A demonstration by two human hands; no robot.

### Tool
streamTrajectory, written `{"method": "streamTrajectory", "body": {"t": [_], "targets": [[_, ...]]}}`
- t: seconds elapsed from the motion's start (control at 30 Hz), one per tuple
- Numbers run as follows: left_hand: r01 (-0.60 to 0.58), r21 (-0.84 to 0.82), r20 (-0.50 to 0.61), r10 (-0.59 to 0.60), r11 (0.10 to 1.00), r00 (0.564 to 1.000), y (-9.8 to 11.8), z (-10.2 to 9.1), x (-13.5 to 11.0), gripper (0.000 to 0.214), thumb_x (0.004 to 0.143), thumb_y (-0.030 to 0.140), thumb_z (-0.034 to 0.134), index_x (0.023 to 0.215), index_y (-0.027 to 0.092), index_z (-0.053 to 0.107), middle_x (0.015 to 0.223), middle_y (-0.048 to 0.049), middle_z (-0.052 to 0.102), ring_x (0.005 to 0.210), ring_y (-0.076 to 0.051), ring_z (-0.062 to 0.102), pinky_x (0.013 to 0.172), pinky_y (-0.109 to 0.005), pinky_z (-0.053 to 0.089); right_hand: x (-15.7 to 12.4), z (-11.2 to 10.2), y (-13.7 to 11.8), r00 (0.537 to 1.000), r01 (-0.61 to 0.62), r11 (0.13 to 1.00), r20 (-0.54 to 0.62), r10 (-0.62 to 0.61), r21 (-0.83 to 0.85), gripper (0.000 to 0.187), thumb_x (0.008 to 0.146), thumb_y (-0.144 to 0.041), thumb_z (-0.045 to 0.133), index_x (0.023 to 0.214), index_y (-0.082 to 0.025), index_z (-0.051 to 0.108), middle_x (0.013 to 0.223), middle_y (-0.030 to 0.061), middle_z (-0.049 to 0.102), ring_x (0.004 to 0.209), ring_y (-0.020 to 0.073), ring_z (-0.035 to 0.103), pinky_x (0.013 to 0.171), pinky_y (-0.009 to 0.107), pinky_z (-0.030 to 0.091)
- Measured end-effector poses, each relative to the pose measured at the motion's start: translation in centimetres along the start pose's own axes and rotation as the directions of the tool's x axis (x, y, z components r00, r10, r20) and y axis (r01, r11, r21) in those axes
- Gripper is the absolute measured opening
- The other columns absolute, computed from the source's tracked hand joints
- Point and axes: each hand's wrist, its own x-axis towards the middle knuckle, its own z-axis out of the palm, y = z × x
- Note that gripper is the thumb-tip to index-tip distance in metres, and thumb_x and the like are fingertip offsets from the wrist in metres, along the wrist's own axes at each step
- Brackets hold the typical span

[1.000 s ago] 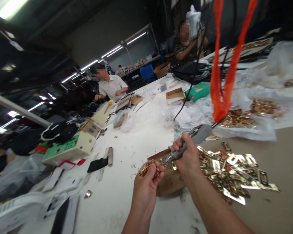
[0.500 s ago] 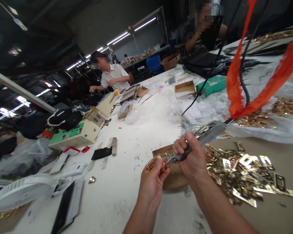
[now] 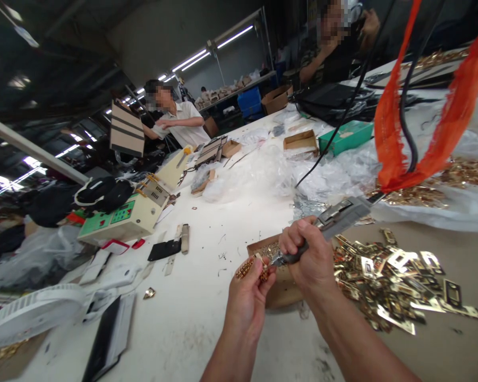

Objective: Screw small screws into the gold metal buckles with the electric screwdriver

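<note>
My right hand (image 3: 313,257) is wrapped round a grey electric screwdriver (image 3: 344,216), which slants down to the left from an orange strap (image 3: 388,132) and a black cord. Its nose end meets a small gold, bumpy metal piece (image 3: 244,269) pinched in my left hand (image 3: 247,297). The fingers cover part of that piece, so its full shape and the bit's tip are hidden. Just behind the hands sits an open cardboard box (image 3: 284,293) with tiny gold parts in it. To the right of my right forearm lies a heap of flat gold metal plates (image 3: 398,281).
On the white table (image 3: 191,307) are clear plastic bags (image 3: 255,175), a green box (image 3: 346,139) and a small cardboard tray (image 3: 300,142). A cream machine (image 3: 121,217) and a white fan (image 3: 35,315) stand left. Two people are across the table; one holds a striped panel (image 3: 126,130).
Across the table, a person has raised a striped panel, and the other person's hand is up near the head. My hands keep the same hold; the view has shifted slightly.
</note>
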Motion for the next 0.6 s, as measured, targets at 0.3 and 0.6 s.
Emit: {"method": "streamTrajectory", "body": {"t": [0.3,0.6], "targets": [[-0.008,0.029,0.016,0.008,1.0,1.0,0.0,-0.1,0.2,0.033,0.07,0.024,0.092,0.094,0.012,0.072,0.093,-0.0085,0.077,0.074,-0.017,0.073,0.066,-0.025,0.065,0.3,-0.3,-0.4,0.998,0.046,0.999,0.039,-0.045,-0.017,0.033,0.08,-0.028,0.077,0.071,-0.022,0.046,0.054,-0.0096,0.041,0.041,0.0079,0.04,0.044,0.023,0.038],[-0.013,0.137,0.102,-0.002,0.991,0.995,-0.1,-0.1,-0.4,0.038,0.068,0.027,0.093,0.095,0.013,0.07,0.09,-0.0074,0.076,0.076,-0.019,0.075,0.067,-0.027,0.064,0.9,-0.5,-1.2,0.999,0.033,0.998,-0.014,-0.032,0.048,0.04,0.079,-0.039,0.081,0.074,-0.022,0.046,0.058,-0.0096,0.04,0.045,0.0071,0.041,0.047,0.022,0.039]]}}
